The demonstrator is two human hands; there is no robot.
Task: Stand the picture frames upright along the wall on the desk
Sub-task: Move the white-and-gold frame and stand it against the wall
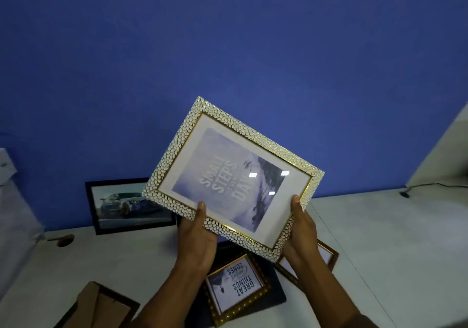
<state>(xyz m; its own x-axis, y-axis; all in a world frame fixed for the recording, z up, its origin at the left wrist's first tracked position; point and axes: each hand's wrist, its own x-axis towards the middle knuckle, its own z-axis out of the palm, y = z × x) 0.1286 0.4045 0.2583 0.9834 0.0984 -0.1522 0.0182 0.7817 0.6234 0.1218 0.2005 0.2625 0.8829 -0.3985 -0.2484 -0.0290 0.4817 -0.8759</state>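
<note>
I hold a white-and-gold pebbled picture frame [233,173] tilted in the air above the desk, its print reading "Small Steps". My left hand [196,239] grips its lower edge and my right hand [302,234] grips its lower right corner. A black frame with a car photo [126,206] stands upright against the blue wall [228,49] at the left. A small gold frame [236,288] with text lies flat on the desk below my hands, on top of a dark frame [274,292]. A brown frame [326,254] lies partly hidden behind my right wrist.
A frame lying face down [98,305], its cardboard back showing, sits at the desk's near left. The white desk [379,251] has a round cable hole [65,240] at the left and a black cable [405,193] at the far right. A white panel [443,155] rises at the right.
</note>
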